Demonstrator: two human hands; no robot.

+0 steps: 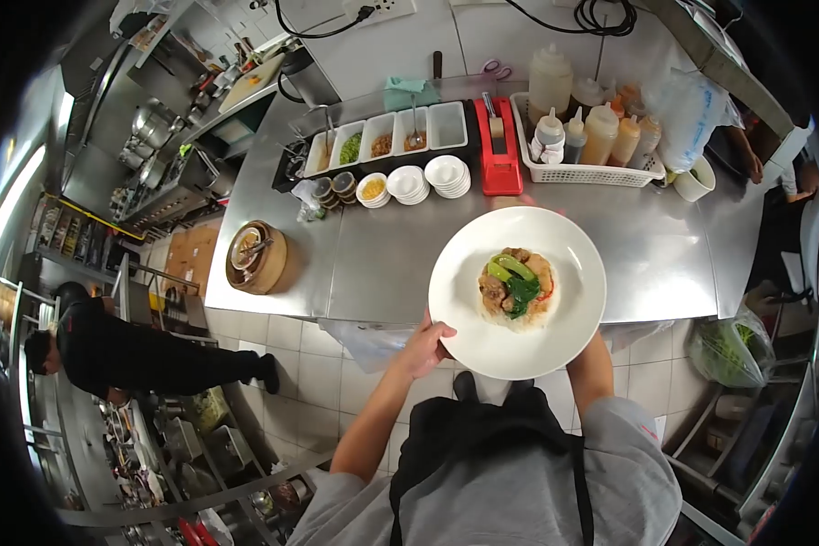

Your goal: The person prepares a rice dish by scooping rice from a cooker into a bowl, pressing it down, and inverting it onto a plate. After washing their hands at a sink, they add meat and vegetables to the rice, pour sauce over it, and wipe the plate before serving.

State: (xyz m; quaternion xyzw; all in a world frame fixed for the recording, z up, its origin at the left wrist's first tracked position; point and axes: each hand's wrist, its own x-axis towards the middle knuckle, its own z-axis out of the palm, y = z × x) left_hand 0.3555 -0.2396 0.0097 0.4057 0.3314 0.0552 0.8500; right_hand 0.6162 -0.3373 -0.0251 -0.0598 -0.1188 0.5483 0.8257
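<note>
A white plate (573, 309) is held up in front of me, above the near edge of the steel counter. On it lies a mound of rice with meat pieces and green leafy vegetable (517, 287) in the middle. My left hand (425, 348) grips the plate's left rim, thumb on top and fingers underneath. My right forearm runs under the plate's right side. Most of my right hand (516, 201) is hidden behind the plate; only a blurred bit shows past the far rim, close to a red holder (499, 168) with a brush lying on it.
Along the counter (382, 264) stand a topping rack (446, 125), stacked small white bowls (447, 173), a bamboo steamer (268, 264) and a white basket (591, 173) of squeeze bottles. A person in black (146, 346) stands at the left. A bag of greens (733, 350) is at the right.
</note>
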